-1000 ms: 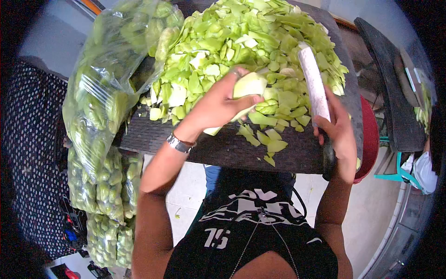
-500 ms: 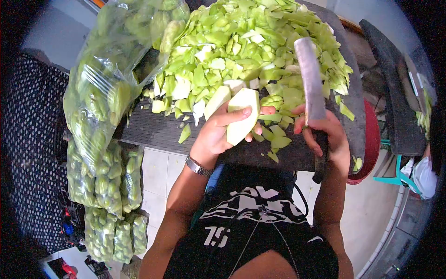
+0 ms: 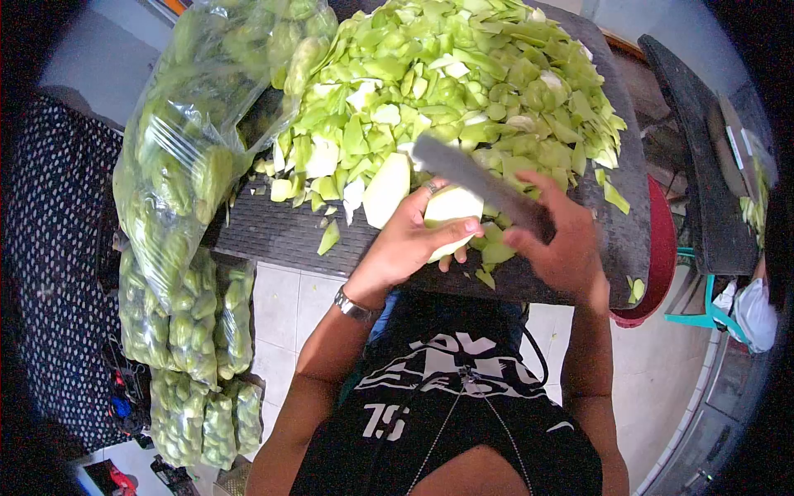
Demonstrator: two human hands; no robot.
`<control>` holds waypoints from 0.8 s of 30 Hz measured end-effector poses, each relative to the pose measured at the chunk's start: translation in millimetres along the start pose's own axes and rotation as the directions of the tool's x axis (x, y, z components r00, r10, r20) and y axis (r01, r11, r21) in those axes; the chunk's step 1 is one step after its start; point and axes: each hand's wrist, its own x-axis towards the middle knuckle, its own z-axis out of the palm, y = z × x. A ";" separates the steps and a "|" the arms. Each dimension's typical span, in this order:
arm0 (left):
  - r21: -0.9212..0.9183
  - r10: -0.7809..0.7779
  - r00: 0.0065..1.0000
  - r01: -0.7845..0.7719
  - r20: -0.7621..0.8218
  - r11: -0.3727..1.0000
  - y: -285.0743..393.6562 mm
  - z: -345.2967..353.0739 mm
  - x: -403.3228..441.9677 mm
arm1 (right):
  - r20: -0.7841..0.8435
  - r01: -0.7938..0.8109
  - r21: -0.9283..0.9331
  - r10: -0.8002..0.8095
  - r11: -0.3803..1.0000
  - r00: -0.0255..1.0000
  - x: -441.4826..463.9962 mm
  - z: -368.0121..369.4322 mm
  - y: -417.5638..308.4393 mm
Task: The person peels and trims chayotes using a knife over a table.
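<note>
My left hand is closed around a pale, peeled chayote, thumb across its near side. In my right hand is a knife, its broad blade blurred by motion and slanting up and left. The blade passes over the far side of the chayote; whether it touches cannot be told. Another peeled chayote lies just beyond my left hand, against a big heap of green sliced chayote. Both hands are above the near edge of the dark ribbed table.
A clear bag of whole chayotes covers the table's left side. More filled bags are below it on the tiled floor. A red tub sits under the right edge, near a teal stool.
The knife has swung from upright at the right to a leftward slant over the chayote. My right hand has moved slightly left, and my left hand has turned the chayote.
</note>
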 end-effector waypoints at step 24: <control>0.174 0.156 0.987 -0.145 -0.049 0.974 -27.0 13.5 -15.2 | 0.243 0.139 0.024 -0.140 0.990 0.960 1.7 17.6 0.4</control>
